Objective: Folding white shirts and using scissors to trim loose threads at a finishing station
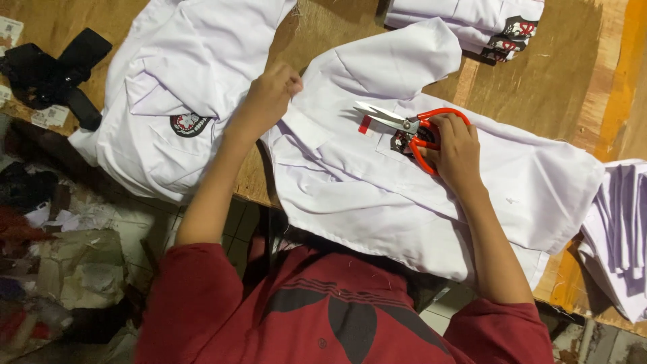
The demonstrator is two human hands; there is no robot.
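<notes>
A person's right hand (455, 149) grips orange-handled steel scissors (408, 128), fingers through the loops, above the pocket of a soft, light white cotton shirt (377, 195) on the wooden table (573, 74), while the left hand (269, 101) pinches its limp collar.

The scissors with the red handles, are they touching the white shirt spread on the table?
Touching. The head view shows the scissors lying flat on the white shirt, right hand in their handles.
</notes>
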